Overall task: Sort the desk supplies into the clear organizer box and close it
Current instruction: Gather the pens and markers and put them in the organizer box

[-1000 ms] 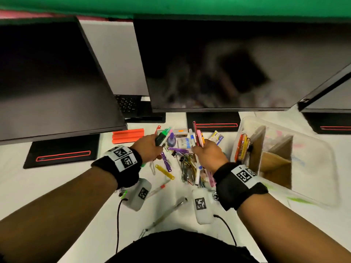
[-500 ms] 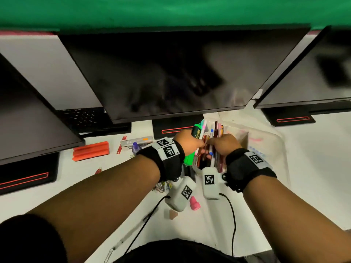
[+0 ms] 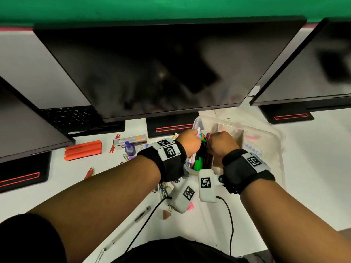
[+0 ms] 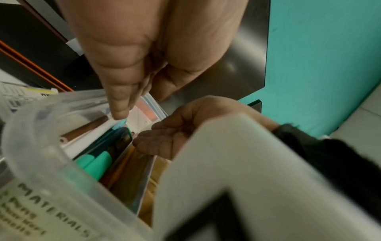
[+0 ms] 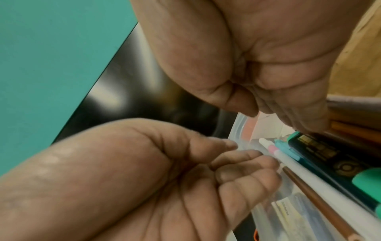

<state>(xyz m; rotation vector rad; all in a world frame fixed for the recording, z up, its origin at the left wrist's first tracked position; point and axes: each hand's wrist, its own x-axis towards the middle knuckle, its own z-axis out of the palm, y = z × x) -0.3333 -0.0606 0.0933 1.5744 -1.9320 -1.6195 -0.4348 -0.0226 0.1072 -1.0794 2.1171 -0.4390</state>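
The clear organizer box (image 3: pixel 275 143) stands right of centre under the monitors. Its left compartment holds pens, a green highlighter (image 3: pixel 199 161) and a brown pencil (image 5: pixel 319 200), lying lengthwise. Both hands hover over that compartment. My left hand (image 3: pixel 190 141) has relaxed fingers; its fingertips (image 5: pixel 266 161) touch a white pen (image 5: pixel 309 168) at the box wall. My right hand (image 3: pixel 219 142) is loosely curled above the pens and holds nothing in the wrist views. A cardboard divider (image 4: pixel 147 179) bounds the compartment on the right.
Loose supplies lie left of the box: an orange block (image 3: pixel 83 149), a purple bottle (image 3: pixel 129 148), a staples box (image 3: pixel 131 139), paper clips (image 3: pixel 161 188), a clear pen (image 3: pixel 131 226), a pink eraser (image 3: pixel 190 205). Monitors (image 3: pixel 152 69) overhang the desk's back.
Both hands carried bunches of pens and markers from the desk pile rightward to the box. Half a second ago they gripped them over it; now the pens lie inside, released.
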